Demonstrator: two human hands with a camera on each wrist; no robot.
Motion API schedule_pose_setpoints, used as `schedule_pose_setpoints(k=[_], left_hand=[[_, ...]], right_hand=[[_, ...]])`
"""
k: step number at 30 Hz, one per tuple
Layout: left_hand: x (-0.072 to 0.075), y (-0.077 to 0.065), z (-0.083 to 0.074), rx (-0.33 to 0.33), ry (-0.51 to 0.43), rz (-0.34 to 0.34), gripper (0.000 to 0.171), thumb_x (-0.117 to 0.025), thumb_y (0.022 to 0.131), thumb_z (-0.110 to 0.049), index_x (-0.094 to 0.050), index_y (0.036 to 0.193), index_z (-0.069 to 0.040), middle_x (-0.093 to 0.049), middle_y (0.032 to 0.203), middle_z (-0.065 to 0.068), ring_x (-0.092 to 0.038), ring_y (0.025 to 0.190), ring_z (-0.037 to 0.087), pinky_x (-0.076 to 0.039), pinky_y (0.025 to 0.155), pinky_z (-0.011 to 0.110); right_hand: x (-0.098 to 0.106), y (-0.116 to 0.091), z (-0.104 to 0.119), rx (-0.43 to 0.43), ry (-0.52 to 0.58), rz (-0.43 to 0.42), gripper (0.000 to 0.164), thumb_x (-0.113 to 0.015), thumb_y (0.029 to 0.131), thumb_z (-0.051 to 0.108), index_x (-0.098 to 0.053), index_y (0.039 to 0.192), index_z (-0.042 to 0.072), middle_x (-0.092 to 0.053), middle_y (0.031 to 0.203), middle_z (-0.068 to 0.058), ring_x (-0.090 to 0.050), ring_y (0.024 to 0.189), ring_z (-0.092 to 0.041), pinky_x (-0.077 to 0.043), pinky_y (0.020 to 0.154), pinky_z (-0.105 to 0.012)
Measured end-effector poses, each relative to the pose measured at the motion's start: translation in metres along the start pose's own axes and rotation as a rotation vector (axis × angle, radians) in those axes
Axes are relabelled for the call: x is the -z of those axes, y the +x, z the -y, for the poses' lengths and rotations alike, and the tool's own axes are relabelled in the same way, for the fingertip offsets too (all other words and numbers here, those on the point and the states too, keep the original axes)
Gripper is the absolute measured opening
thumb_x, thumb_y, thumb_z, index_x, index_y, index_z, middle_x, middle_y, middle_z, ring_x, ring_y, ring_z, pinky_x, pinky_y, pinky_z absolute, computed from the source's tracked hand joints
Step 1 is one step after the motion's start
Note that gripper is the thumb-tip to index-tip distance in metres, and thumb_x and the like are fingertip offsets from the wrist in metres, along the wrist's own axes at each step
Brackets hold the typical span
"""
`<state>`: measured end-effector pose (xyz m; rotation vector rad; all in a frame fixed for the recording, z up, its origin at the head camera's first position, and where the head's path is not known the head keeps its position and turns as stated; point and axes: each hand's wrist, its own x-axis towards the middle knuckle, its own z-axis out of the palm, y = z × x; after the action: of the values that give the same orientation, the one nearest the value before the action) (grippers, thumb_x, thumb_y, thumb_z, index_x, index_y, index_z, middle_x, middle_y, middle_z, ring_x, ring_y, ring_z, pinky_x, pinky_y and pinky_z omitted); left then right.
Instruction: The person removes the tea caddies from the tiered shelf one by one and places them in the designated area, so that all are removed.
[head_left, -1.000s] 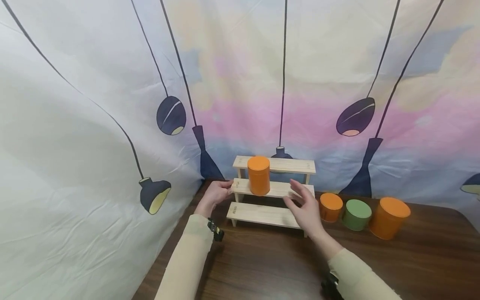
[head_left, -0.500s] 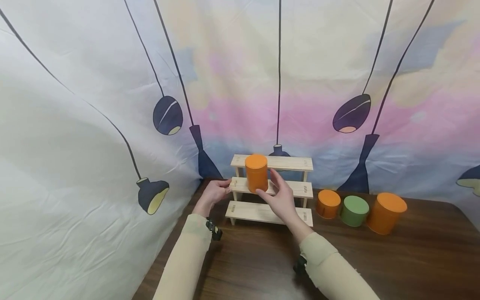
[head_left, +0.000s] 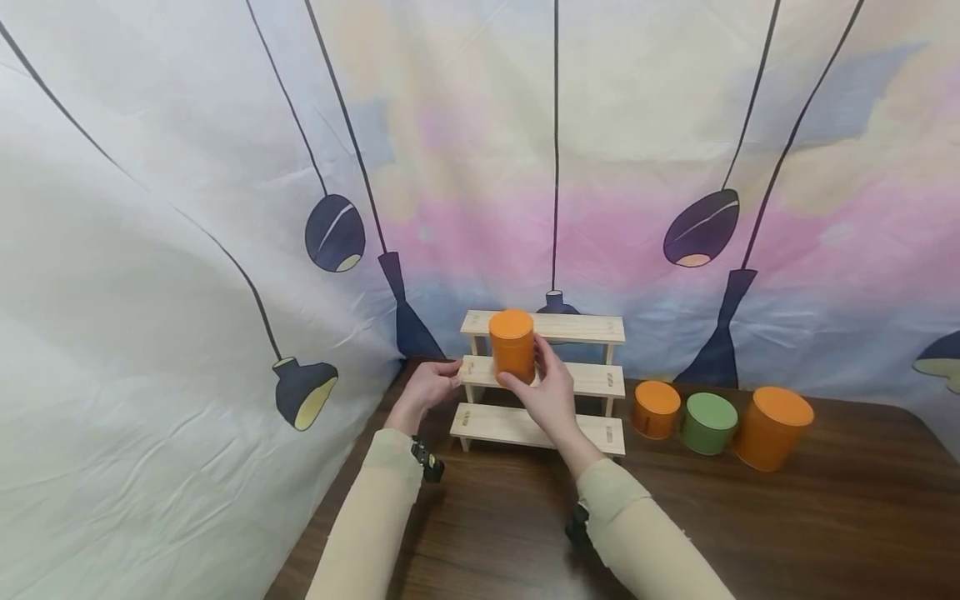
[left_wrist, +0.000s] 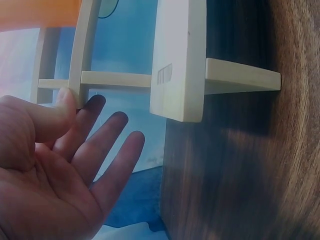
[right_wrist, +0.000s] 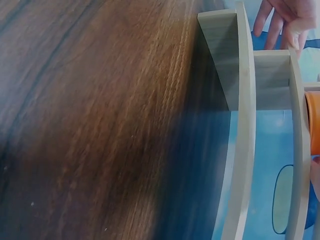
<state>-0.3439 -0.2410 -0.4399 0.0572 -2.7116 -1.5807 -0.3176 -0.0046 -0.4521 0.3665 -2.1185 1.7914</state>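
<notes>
A tall orange canister point(head_left: 513, 346) stands upright on the left part of the middle step of a three-tier wooden shelf point(head_left: 592, 377). My right hand point(head_left: 551, 400) holds it from the right, thumb in front and fingers round its far side. At the left end of that same step, my left hand point(head_left: 429, 388) pinches the board between thumb and index finger. The left wrist view shows the other fingers of the left hand point(left_wrist: 65, 165) spread apart beside the frame. Only a sliver of the canister point(right_wrist: 314, 122) and a fingertip appear in the right wrist view.
Right of the shelf, a short orange canister point(head_left: 657, 410), a green canister point(head_left: 708, 423) and a larger orange canister point(head_left: 772, 427) stand in a row on the dark wooden table point(head_left: 510, 525). A cloth backdrop point(head_left: 465, 167) printed with lamps hangs behind and to the left.
My right hand has moved left from the right side of the shelf to the tall orange canister and closed round it. The left hand keeps its place on the middle step.
</notes>
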Motion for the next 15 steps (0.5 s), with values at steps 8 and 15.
schedule_pose_setpoints(k=[8,15], left_hand=[[0.0006,-0.0037,-0.0027,-0.003,-0.023,0.001,0.045,-0.065,0.104,-0.003,-0.060,0.148,-0.001,-0.061,0.148,0.020,-0.062,0.132,0.035,-0.054,0.107,0.049],[0.0018,-0.0031,-0.0036,0.020,0.002,0.003,0.045,-0.065,0.104,-0.004,-0.060,0.149,-0.004,-0.060,0.150,0.019,-0.062,0.133,0.034,-0.054,0.107,0.051]], right_hand=[[-0.0094,0.0056,0.0036,-0.007,-0.023,-0.030,0.089,-0.093,0.087,0.024,-0.045,0.162,0.013,-0.059,0.150,-0.013,-0.056,0.139,-0.030,-0.044,0.119,-0.050],[-0.0100,0.0063,0.0056,-0.033,-0.049,-0.036,0.085,-0.091,0.089,0.023,-0.047,0.160,0.011,-0.060,0.148,-0.014,-0.057,0.138,-0.032,-0.045,0.118,-0.051]])
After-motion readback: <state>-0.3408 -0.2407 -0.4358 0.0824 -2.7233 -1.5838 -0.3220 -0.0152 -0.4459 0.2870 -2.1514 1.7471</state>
